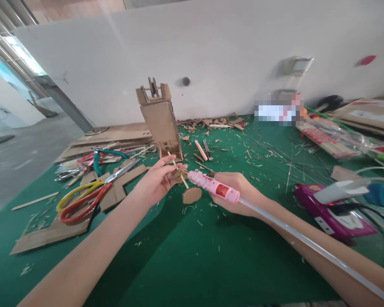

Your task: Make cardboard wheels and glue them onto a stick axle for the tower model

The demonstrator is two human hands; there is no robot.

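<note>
Between the fingers of my left hand (161, 179) is a thin wooden stick (185, 182) that carries cardboard discs. One cardboard disc (192, 195) sits at the near end of the stick, and another is by my fingertips, partly covered. My right hand (235, 187) is wrapped round a pink hot glue gun (216, 186). A long clear glue stick (307, 243) runs out of its back along my right forearm. The gun's nozzle points left and meets the stick close to the disc at my left fingers; whether they touch I cannot tell.
Behind my hands stands a tall cardboard tower (161, 123) with a small wheel on top. Scissors (92, 192), pliers (97, 162) and cardboard pieces (54, 230) lie at left. A purple power strip (336, 217) with cables is at right. Cardboard scraps (211, 123) litter the green table (179, 264).
</note>
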